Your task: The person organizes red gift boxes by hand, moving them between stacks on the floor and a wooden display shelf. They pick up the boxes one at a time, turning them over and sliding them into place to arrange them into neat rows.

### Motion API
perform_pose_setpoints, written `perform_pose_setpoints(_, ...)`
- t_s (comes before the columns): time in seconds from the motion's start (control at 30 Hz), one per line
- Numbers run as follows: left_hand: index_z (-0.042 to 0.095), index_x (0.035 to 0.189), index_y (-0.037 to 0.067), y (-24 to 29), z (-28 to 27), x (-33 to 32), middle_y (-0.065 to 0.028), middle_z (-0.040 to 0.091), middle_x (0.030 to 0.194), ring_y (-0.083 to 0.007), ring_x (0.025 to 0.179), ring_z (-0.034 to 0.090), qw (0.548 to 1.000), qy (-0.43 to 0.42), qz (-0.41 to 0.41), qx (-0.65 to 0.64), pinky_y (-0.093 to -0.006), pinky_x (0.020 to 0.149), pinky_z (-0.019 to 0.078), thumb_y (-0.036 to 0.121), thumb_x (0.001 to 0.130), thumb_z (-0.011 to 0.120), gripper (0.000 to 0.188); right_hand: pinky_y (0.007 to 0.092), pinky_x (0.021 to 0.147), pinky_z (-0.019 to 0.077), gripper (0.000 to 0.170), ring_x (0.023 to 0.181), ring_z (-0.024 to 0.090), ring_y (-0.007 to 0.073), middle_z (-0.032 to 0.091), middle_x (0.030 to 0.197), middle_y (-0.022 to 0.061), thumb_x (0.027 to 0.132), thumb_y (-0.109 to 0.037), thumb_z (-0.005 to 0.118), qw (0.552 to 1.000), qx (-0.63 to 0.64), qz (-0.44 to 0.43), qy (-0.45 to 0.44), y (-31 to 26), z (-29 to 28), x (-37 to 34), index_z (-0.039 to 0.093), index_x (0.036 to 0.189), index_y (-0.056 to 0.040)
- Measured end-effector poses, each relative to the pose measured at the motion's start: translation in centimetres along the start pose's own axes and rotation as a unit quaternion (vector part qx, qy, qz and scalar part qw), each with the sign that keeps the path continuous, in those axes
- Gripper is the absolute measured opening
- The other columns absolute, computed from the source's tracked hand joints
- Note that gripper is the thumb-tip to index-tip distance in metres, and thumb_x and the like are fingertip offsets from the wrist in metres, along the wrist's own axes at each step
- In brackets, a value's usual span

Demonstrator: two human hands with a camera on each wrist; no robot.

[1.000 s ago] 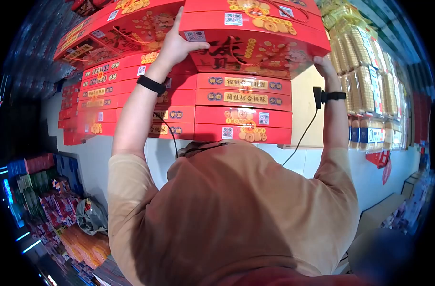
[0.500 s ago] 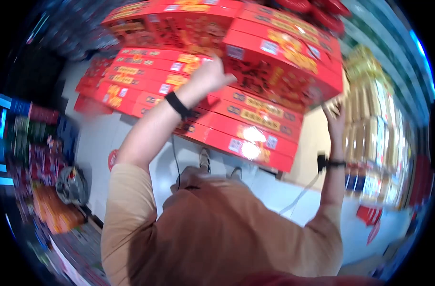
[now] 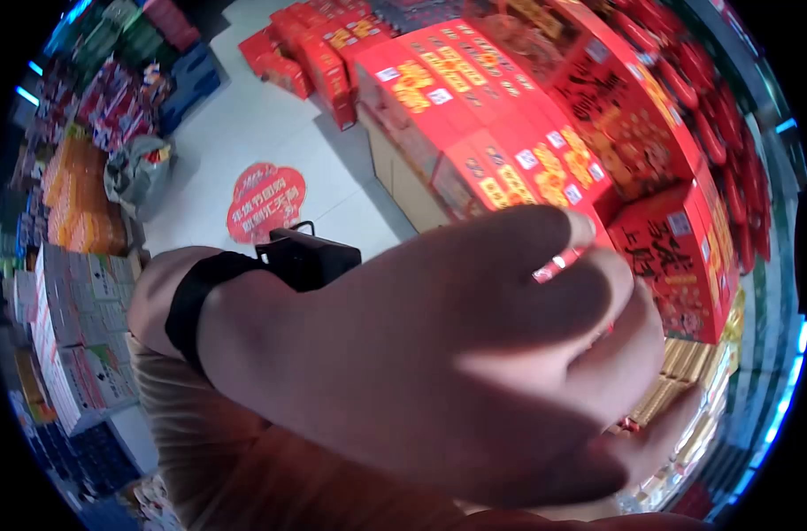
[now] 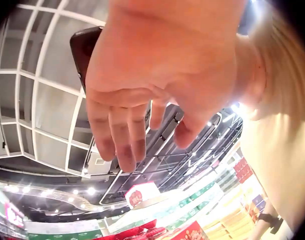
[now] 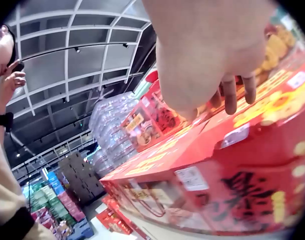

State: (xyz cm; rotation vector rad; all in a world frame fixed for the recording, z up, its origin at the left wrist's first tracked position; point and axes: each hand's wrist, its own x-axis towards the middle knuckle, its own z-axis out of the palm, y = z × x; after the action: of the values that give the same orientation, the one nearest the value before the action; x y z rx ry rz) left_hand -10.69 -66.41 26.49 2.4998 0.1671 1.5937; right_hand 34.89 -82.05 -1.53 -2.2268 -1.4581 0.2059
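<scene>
My left hand [image 3: 439,354] is raised close in front of the head camera, its back toward the view and its fingers loosely bent. In the left wrist view its palm [image 4: 162,65] shows, the fingers [image 4: 123,135] hanging relaxed with nothing between them. A dark, flat-edged object [image 4: 82,47] shows behind that hand. My right hand [image 5: 212,65] hangs over a red gift box [image 5: 232,175] in the right wrist view, fingertips right at its top; the left hand hides it in the head view. Another red box [image 3: 678,257] stands at the stack's right end.
Stacked red gift boxes [image 3: 474,106] cover a low display stand. Packs in pale gold [image 3: 678,380] stand at the right. On the floor is a round red sticker [image 3: 266,202]; a grey bag [image 3: 138,173] and orange packs [image 3: 85,199] line the left.
My left hand has left the upper red boxes and risen close to the head camera. The head view has swung around, so the stack now appears at upper right. My right hand stays by the boxes.
</scene>
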Motion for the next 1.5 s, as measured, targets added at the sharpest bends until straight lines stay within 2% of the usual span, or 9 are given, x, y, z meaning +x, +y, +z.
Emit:
perform_pose_setpoints(0.13, 0.064, 0.109, 0.014, -1.1, -8.8, -5.6, -0.0113, 0.065, 0.090, -0.0266, 0.077, 0.063, 0.997, 0.045, -0.054, 0.017, -0.0359, 0.062, 0.0516, 0.023, 0.076, 0.072, 0.035, 0.0397, 0.098, 0.0491, 0.046, 0.111, 0.062, 0.0304, 0.060, 0.125, 0.0195, 0.093, -0.010, 0.071, 0.995, 0.047, -0.040, -0.076, -9.7, 7.4, 2.8, 0.051, 0.133, 0.0014)
perform_pose_setpoints(0.23, 0.064, 0.111, 0.017, -1.4, -11.6, -7.1, -0.0116, 0.066, 0.090, -0.0265, 0.076, 0.064, 0.995, 0.062, -0.077, 0.021, -0.0355, 0.061, 0.0519, 0.024, 0.076, 0.073, 0.036, 0.0409, 0.094, 0.0500, 0.046, 0.106, 0.062, 0.0322, 0.060, 0.122, 0.0203, 0.092, -0.006, 0.069, 0.976, 0.016, -0.198, -0.085, -16.0, 8.1, 4.9, 0.050, 0.133, 0.0010)
perform_pose_setpoints(0.37, 0.063, 0.113, 0.022, -2.2, -15.3, -8.6, -0.0119, 0.066, 0.091, -0.0265, 0.075, 0.064, 0.993, 0.072, -0.092, 0.033, -0.0350, 0.060, 0.0522, 0.024, 0.076, 0.074, 0.039, 0.0449, 0.091, 0.0507, 0.043, 0.105, 0.063, 0.0339, 0.059, 0.118, 0.0202, 0.092, -0.003, 0.066, 0.975, 0.097, -0.154, -0.129, -21.6, 11.0, 8.2, 0.049, 0.132, 0.0005)
perform_pose_setpoints(0.5, 0.062, 0.115, 0.026, -3.7, -17.3, -9.9, -0.0122, 0.067, 0.091, -0.0264, 0.074, 0.065, 0.988, 0.095, -0.110, 0.044, -0.0345, 0.059, 0.0525, 0.024, 0.076, 0.075, 0.041, 0.0408, 0.079, 0.0558, 0.041, 0.104, 0.063, 0.0341, 0.060, 0.112, 0.0195, 0.096, -0.008, 0.063, 0.957, 0.010, -0.249, -0.152, -23.4, 14.1, 12.5, 0.048, 0.134, -0.0011)
perform_pose_setpoints(0.6, 0.062, 0.117, 0.030, -5.9, -20.2, -10.4, -0.0124, 0.068, 0.091, -0.0264, 0.073, 0.065, 0.985, 0.097, -0.125, 0.063, -0.0342, 0.059, 0.0527, 0.024, 0.076, 0.076, 0.044, 0.0435, 0.084, 0.0537, 0.039, 0.108, 0.063, 0.0386, 0.061, 0.119, 0.0212, 0.096, -0.008, 0.064, 0.952, 0.148, -0.165, -0.213, -29.0, 17.0, 14.9, 0.049, 0.131, -0.0011)
perform_pose_setpoints(0.67, 0.061, 0.119, 0.032, -7.6, -21.4, -10.5, -0.0126, 0.068, 0.091, -0.0264, 0.072, 0.066, 0.984, 0.095, -0.131, 0.074, -0.0339, 0.058, 0.0528, 0.024, 0.076, 0.077, 0.045, 0.0444, 0.089, 0.0531, 0.043, 0.111, 0.063, 0.0398, 0.060, 0.124, 0.0229, 0.095, -0.006, 0.063, 0.947, 0.115, -0.234, -0.189, -30.0, 19.8, 17.7, 0.048, 0.135, -0.0003)
perform_pose_setpoints(0.77, 0.061, 0.120, 0.035, -11.8, -22.6, -10.5, -0.0128, 0.068, 0.092, -0.0264, 0.072, 0.066, 0.981, 0.103, -0.139, 0.084, -0.0336, 0.057, 0.0531, 0.025, 0.076, 0.078, 0.048, 0.0453, 0.094, 0.0512, 0.053, 0.112, 0.062, 0.0391, 0.059, 0.125, 0.0221, 0.091, -0.001, 0.064, 0.933, 0.082, -0.319, -0.146, -33.6, 23.7, 21.9, 0.045, 0.140, 0.0010)
perform_pose_setpoints(1.2, 0.058, 0.128, 0.050, -30.9, -31.8, -8.5, -0.0138, 0.071, 0.093, -0.0262, 0.068, 0.068, 0.949, 0.110, -0.193, 0.223, -0.0320, 0.054, 0.0540, 0.026, 0.077, 0.081, 0.062, 0.0413, 0.095, 0.0511, 0.050, 0.112, 0.062, 0.0339, 0.058, 0.126, 0.0194, 0.087, 0.010, 0.059, 0.894, 0.094, -0.420, -0.127, -54.5, 35.2, 42.8, 0.049, 0.136, 0.0010)
perform_pose_setpoints(1.5, 0.057, 0.131, 0.049, -43.6, -40.4, -11.2, -0.0150, 0.070, 0.098, -0.0269, 0.070, 0.069, 0.958, 0.115, -0.184, 0.186, -0.0325, 0.056, 0.0550, 0.023, 0.077, 0.081, 0.065, 0.0422, 0.089, 0.0516, 0.047, 0.106, 0.060, 0.0353, 0.054, 0.116, 0.0189, 0.089, 0.003, 0.060, 0.909, 0.157, -0.341, -0.180, -59.6, 42.1, 47.3, 0.048, 0.134, 0.0003)
